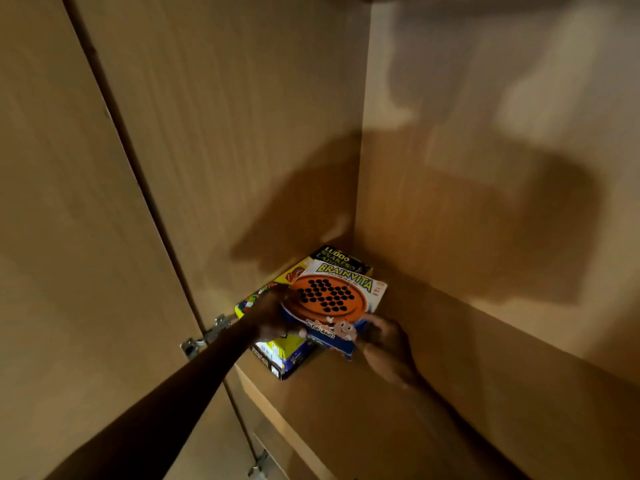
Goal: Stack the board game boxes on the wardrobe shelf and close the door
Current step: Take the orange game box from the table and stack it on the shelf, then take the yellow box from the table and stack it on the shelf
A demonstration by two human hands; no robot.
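Observation:
A Brainvita box [332,299], with an orange round board printed on it, lies on top of a yellow and black Ludo box [280,355] in the back left corner of the wardrobe shelf [381,420]. My left hand [273,317] grips the Brainvita box at its left edge. My right hand [384,341] holds the same box at its near right corner. The lower box juts out toward me under the top one.
The wardrobe door [69,237] stands open at the left, hung on metal hinges [204,337]. The left side wall [225,133] and the back wall [502,168] close in the shelf. Bare shelf board extends to the right of the boxes.

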